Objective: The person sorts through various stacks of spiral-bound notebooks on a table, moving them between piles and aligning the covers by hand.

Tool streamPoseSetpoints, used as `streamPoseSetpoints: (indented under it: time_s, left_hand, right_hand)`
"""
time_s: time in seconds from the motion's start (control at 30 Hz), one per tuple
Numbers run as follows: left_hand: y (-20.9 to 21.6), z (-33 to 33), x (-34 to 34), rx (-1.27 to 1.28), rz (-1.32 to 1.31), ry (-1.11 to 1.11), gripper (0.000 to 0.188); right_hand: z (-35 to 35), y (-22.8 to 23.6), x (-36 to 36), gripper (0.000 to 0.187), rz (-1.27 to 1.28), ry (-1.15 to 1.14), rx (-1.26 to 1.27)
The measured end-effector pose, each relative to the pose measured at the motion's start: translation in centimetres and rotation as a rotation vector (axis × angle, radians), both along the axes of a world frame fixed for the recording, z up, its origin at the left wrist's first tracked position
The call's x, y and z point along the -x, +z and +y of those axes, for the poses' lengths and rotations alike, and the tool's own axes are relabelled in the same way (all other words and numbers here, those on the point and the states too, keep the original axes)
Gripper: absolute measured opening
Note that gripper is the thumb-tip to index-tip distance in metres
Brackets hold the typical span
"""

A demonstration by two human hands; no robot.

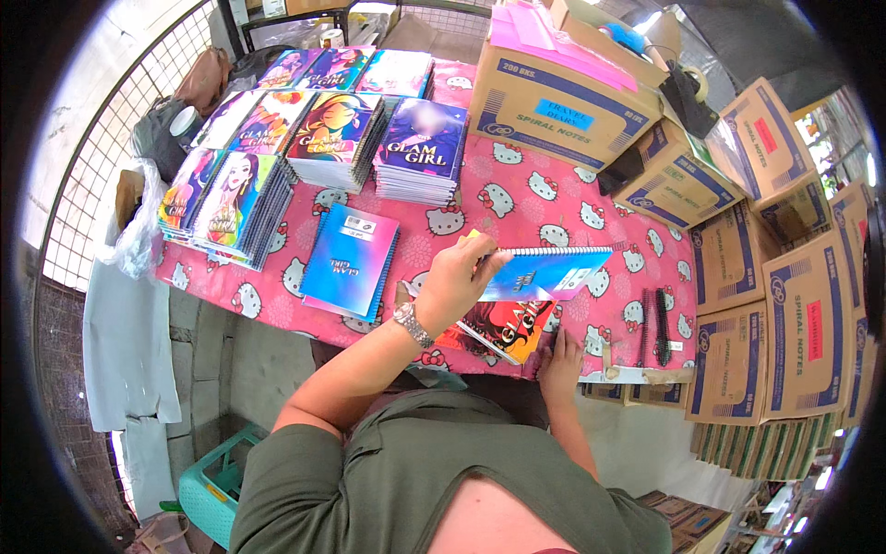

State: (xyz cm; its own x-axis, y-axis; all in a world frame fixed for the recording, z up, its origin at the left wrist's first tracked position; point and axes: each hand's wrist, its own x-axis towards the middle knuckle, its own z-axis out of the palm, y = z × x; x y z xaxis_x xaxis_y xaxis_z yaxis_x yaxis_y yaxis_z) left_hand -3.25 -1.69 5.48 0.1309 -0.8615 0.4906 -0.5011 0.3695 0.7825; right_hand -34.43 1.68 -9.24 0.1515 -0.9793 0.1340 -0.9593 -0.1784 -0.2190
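My left hand (pixel 454 282), with a watch on its wrist, grips a blue spiral notebook (pixel 544 275) by its wire-bound edge. That notebook is tilted up above the table. Beneath it lies a notebook with a red, black and orange cover (pixel 509 325), partly hidden. My right hand (pixel 560 367) rests at the table's front edge beside the orange cover, fingers stretched out. To the left, a small stack of blue and pink notebooks (pixel 349 263) lies back side up.
Stacks of illustrated spiral notebooks (pixel 420 152) fill the table's far left. Black spiral wires (pixel 656 328) lie at the right. A cardboard box (pixel 563 115) stands at the back; more boxes (pixel 808 323) are piled right of the table. A teal stool (pixel 214 489) is at lower left.
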Motion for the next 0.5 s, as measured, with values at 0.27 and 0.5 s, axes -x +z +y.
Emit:
streamPoseSetpoints:
  time_s: [0.27, 0.5]
  left_hand:
    - [0.0, -0.3, -1.0, -0.21, -0.033, -0.108, 0.038]
    - [0.0, 0.1, -0.6, 0.059, -0.007, -0.096, 0.031]
  right_hand:
    - [1.0, 12.5, -5.6, 0.048, -0.842, 0.143, 0.233]
    - [-0.9, 18.5, -12.1, 0.051, -0.656, 0.49, 0.249]
